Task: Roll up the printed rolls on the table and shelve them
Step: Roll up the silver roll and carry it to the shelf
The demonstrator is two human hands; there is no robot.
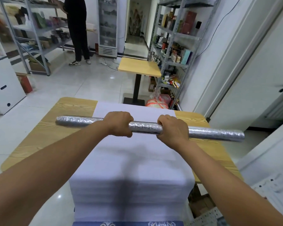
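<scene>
A long silver embossed roll [145, 126] lies crosswise over the far part of the wooden table [39, 136], fully rolled up. My left hand [118, 123] grips it left of its middle, fingers curled over the top. My right hand [172, 130] grips it just right of the middle in the same way. Under the roll a pale white sheet [134, 168] runs down the table's centre and hangs over the near edge. A blue printed band [127, 223] shows at the sheet's lowest edge.
A small wooden table [140, 66] on a black pedestal stands beyond. Metal shelves [173, 38] with boxed goods line the right side, more shelving [31, 30] the left. A person in black [77, 30] stands at the left shelves. A white door [260, 70] is at right.
</scene>
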